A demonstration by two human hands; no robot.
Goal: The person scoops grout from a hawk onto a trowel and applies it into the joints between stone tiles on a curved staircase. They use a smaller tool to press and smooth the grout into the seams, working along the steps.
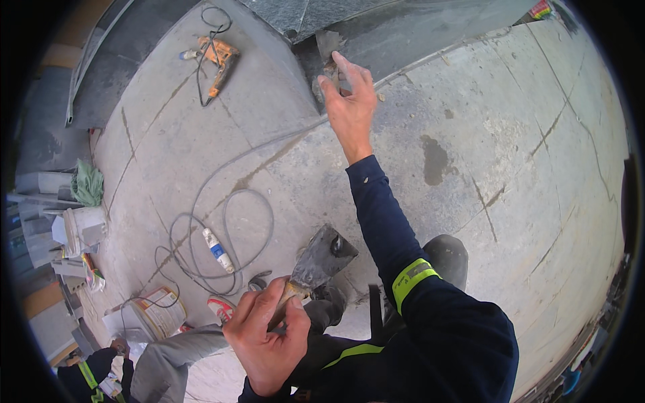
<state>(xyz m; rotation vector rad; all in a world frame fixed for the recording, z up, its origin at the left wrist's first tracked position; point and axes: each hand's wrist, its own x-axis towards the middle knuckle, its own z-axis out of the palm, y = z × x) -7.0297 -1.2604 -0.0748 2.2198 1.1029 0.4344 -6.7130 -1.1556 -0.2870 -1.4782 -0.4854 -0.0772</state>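
Observation:
My left hand (265, 336), low in the middle of the head view, is closed around the handle of a putty knife (316, 265). The knife's broad metal blade points up and to the right, with a dark lump of paste (337, 246) near its edge. My right hand (351, 101) reaches out to the far corner of a grey slab structure (430, 43). Its thumb and fingers are spread apart beside a small grey piece (328, 43) at that corner. Whether the fingertips touch the corner, I cannot tell.
An orange power drill (220, 60) lies on the concrete at the far left. A grey cable (272, 221) loops across the floor to a blue and white connector (218, 250). Another person's gloved or bare hand (120, 345) is near a white bucket (158, 314). Stone offcuts (84, 228) line the left.

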